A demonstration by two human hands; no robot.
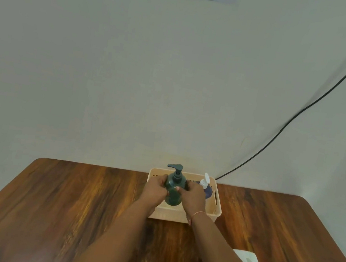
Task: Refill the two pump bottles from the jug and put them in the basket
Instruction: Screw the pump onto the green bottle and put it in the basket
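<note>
1. Pale plain wall (110, 66) behind a glossy wood-grain worktop (69, 194); black cable (304, 109).
2. Slotted beige plastic basket (216, 203) at the wall edge.
3. Left hand (155, 189) and right hand (194, 196), each grip closed on the rounded dark green pump bottle (174, 188) over the basket.
4. Blue bottle (207, 190) stands inside, right of the green one.

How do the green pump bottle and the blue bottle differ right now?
The green pump bottle is dark green with a dark pump; the blue bottle has a white top. Both hands, left hand and right hand, grip the green one; the blue one stands untouched. Both are at the basket.
</note>
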